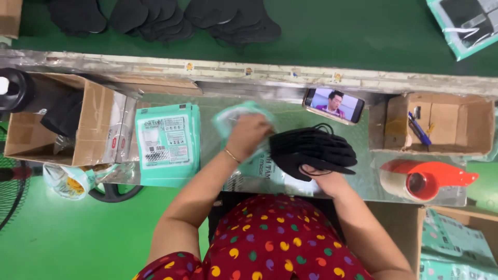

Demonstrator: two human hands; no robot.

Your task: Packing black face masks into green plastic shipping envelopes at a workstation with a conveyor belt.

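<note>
Head view, looking straight down: the left hand has its fingers curled over the mouth of a thin teal-and-clear pouch — the knuckles face the camera, so the fingertips themselves are hidden and how tightly they pinch the film cannot be told. The pouch is blurred and lifted off the metal worktop, its upper edge sticking out beyond the hand toward the left. A thin gold bracelet circles that wrist.

The right hand lies under a thick stack of black face masks, gripping it from below; only the thumb side shows at the stack's near edge, the other fingers covered by the masks. The stack touches the left hand's pouch at its left end, ear loops curling up at the top.

Further out — a pile of flat teal packages lies on the worktop to the left, beside an open cardboard box. A phone leans against the back rail above the masks. To the right stand a smaller cardboard box and a red tape dispenser. Beyond the rail, more black masks lie on a green belt.
</note>
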